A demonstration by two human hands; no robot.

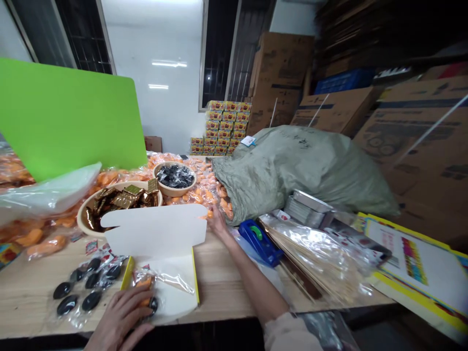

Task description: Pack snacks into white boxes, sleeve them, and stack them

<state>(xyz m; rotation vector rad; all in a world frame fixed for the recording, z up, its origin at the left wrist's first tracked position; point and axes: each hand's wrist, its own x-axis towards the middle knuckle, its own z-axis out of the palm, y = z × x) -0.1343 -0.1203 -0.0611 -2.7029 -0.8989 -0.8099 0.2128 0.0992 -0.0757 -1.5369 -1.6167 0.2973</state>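
An open white box with yellow edges (195,278) sits at the table's front, its lid flap (161,229) raised. My left hand (122,317) lies over the box's left side, fingers stretched and thumb apart, touching a clear-wrapped orange piece (144,282) and a black piece (153,305). Farther off, my right hand (218,223) reaches past the flap to a heap of wrapped orange pieces (201,196) at the sack's mouth. Its fingertips are closed on a small orange piece (209,213); the fingers are partly hidden. Left of the box are several bagged black oval pieces (91,301).
Behind the flap stand a bowl of gold-brown packets (83,219) and a bowl of black packets (175,192). A bulging grey-green sack (300,161) lies at right, near a blue tape dispenser (261,243) and bagged sticks (310,258). A green board (73,122) rises at left.
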